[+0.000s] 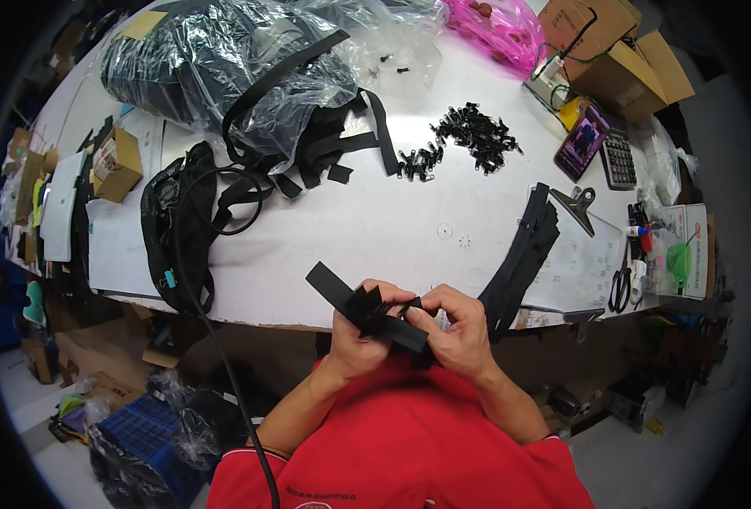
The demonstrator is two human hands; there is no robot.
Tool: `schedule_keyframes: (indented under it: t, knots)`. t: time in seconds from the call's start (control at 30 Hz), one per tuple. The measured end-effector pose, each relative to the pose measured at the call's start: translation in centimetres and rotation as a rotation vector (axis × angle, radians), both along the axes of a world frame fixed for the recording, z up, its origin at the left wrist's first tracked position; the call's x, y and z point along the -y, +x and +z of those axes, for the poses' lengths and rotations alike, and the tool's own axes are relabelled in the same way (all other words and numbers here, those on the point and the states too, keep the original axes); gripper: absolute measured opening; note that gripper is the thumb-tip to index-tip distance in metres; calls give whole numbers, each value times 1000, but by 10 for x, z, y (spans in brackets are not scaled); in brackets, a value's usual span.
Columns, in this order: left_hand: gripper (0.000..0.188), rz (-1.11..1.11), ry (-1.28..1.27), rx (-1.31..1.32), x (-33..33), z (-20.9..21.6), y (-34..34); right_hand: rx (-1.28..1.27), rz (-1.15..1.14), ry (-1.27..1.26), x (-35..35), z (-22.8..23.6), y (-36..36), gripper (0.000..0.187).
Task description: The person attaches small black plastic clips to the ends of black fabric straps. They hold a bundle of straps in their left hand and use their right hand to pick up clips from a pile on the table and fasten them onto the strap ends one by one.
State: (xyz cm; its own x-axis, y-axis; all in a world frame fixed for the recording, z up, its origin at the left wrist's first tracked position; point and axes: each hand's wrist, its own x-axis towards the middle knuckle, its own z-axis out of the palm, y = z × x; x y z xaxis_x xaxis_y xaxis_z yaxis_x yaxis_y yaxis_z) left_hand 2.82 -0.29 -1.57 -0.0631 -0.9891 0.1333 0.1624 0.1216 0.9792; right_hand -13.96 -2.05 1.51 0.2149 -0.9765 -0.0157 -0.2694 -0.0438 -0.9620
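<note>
Close to my body, just off the table's front edge, my left hand is closed around several black zipper tape strips. Their ends stick out to the upper left and lower right. The fingers of my right hand pinch at the strips from the other side, and the two hands nearly meet. Whatever small part lies between the fingertips is too hidden to make out. Ahead on the table is a heap of black zipper sliders, with a smaller cluster of sliders beside it. More black strips lie bundled to the right.
A large plastic-wrapped black roll and loose black strips lie back left. A black pouch and a cable are left. Right are a bulldog clip, phone, calculator, scissors and cardboard box.
</note>
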Motion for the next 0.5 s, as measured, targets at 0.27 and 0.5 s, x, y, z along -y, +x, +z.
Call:
schedule_keyframes:
  t: [0.27,0.5]
  knots:
    - [30,95,-63,21,-11,-7,-4,81,40,-86,3,-11,-4,6]
    - [33,103,-95,81,-6,-4,-1,230,78,38,1,-20,-6,7]
